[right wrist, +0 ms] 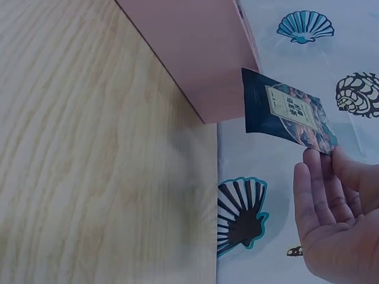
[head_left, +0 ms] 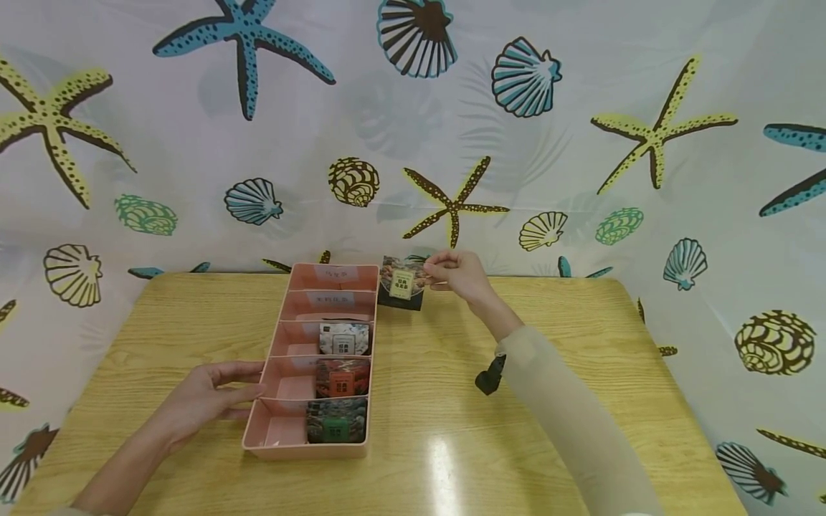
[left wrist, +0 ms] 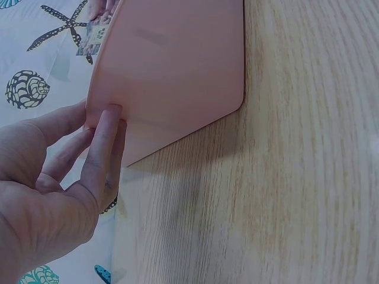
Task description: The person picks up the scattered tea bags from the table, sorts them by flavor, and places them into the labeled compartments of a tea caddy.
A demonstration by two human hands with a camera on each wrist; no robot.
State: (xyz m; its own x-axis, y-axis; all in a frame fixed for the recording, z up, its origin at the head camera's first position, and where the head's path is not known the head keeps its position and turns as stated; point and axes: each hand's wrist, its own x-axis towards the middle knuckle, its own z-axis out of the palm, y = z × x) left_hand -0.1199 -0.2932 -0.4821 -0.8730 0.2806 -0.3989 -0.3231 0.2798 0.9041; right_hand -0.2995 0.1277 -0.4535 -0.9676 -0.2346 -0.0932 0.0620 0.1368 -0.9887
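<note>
A pink divided box (head_left: 369, 450) with a row of compartments stands on the wooden table. My left hand (head_left: 205, 398) holds its left side wall; in the left wrist view, the fingertips (left wrist: 112, 115) lie at the rim and on the outer face. Between thumb and fingers, my right hand (head_left: 459, 276) pinches a dark sachet (head_left: 393, 295) with a pale label by its edge, right beside the box's far right corner. In the box are a white sachet (head_left: 345, 337), a red-labelled sachet (head_left: 343, 378) and a green-labelled sachet (head_left: 337, 421), each in its own near compartment. The two far compartments show no sachets.
Paper labels (head_left: 335, 273) with writing mark the compartments' back walls. A small black object (head_left: 490, 376) shows by the right sleeve (head_left: 548, 387). Behind the table (head_left: 452, 401) hangs a white cloth (head_left: 413, 129) printed with starfish and shells.
</note>
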